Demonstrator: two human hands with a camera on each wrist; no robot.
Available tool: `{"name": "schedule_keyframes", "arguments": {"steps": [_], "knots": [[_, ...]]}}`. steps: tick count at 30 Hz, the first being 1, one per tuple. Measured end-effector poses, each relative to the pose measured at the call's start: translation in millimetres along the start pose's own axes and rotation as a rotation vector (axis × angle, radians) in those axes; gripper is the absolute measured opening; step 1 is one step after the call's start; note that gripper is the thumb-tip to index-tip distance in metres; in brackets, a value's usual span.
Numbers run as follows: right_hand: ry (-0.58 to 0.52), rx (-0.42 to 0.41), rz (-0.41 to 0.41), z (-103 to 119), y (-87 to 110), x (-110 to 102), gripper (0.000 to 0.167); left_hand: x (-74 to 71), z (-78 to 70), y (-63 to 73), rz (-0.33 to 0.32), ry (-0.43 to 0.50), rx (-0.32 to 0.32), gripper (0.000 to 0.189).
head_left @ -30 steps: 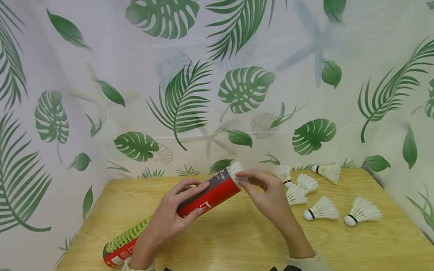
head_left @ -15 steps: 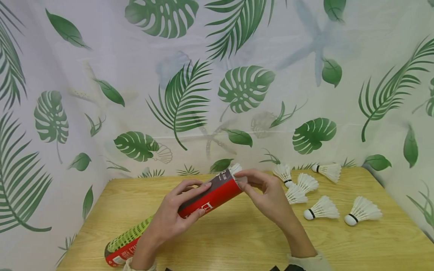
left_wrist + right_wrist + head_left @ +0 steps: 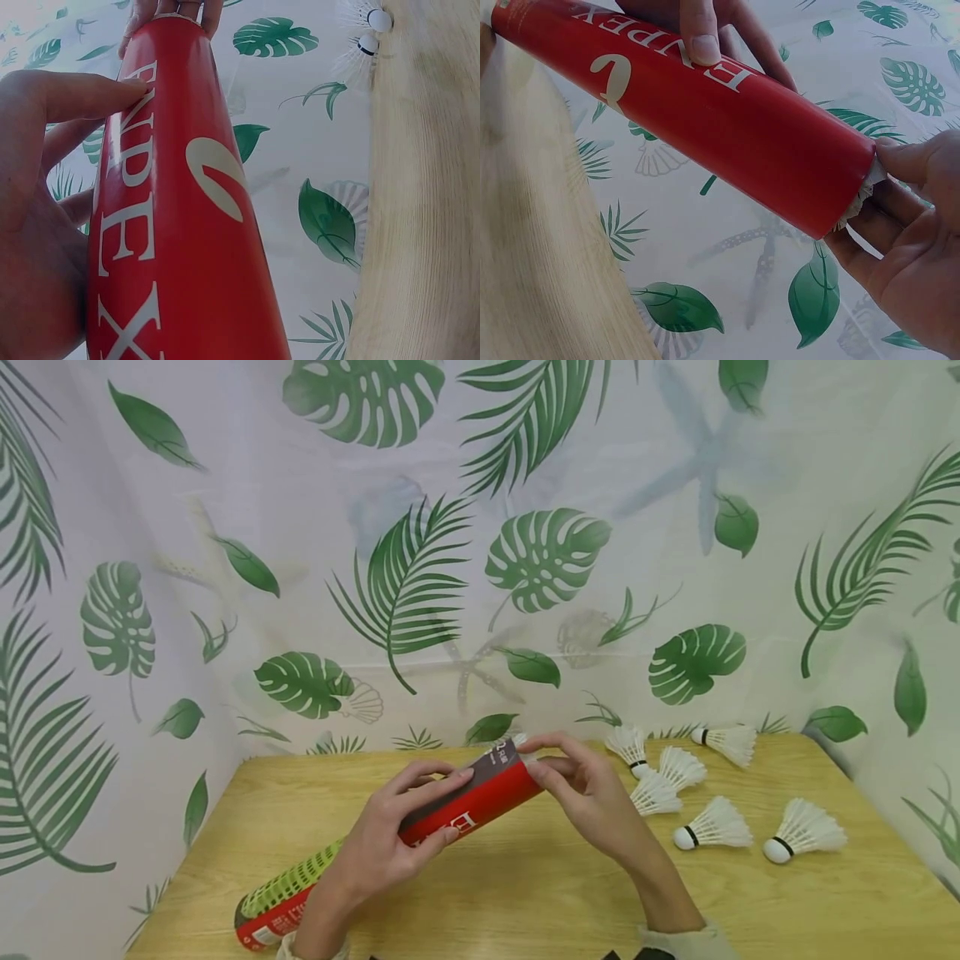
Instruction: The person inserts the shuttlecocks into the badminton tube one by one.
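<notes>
A red and dark grey shuttlecock tube (image 3: 491, 797) with a yellow-green patterned part slants up to the right, its lower end near the table. My left hand (image 3: 382, 843) grips it around the middle, thumb along the near side and fingers over the top. At the upper, open end is my right hand (image 3: 596, 802), thumb and fingers on either side of the mouth. White feather tips of a shuttlecock (image 3: 862, 193) stick out slightly there between those fingers in the right wrist view. The rest of that shuttlecock is hidden inside the tube.
Several loose white shuttlecocks lie on the wooden table (image 3: 750, 910) to the right, among them one at the right (image 3: 806, 831) and one at the back (image 3: 726, 745). A leaf-patterned cloth (image 3: 420, 627) hangs behind the table.
The shuttlecock's feathers have gone deeper into the tube, so less white shows at its mouth. The tube has shifted slightly right; the loose shuttlecocks stay put.
</notes>
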State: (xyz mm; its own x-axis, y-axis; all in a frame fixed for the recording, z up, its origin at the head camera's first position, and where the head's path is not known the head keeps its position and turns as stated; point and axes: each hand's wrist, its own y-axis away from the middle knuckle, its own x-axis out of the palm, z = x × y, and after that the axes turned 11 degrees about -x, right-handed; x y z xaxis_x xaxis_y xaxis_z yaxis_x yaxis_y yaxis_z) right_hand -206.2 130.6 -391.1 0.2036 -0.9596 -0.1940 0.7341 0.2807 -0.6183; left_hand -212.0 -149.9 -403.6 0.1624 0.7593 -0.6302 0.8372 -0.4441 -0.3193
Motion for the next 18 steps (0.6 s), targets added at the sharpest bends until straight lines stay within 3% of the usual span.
{"name": "schedule_keyframes", "arguments": {"steps": [4, 11, 18], "knots": [[-0.015, -0.005, 0.02, -1.1, 0.5, 0.1, 0.025, 0.9, 0.5, 0.0, 0.004, 0.006, 0.0, 0.061], [-0.016, 0.083, 0.049, 0.9, 0.5, 0.7, 0.026, 1.8, 0.8, -0.4, 0.007, -0.004, -0.012, 0.062], [-0.031, 0.107, 0.065, 1.7, 0.8, 1.2, 0.023, 1.8, 0.8, 0.1, 0.015, 0.001, -0.016, 0.063]]}}
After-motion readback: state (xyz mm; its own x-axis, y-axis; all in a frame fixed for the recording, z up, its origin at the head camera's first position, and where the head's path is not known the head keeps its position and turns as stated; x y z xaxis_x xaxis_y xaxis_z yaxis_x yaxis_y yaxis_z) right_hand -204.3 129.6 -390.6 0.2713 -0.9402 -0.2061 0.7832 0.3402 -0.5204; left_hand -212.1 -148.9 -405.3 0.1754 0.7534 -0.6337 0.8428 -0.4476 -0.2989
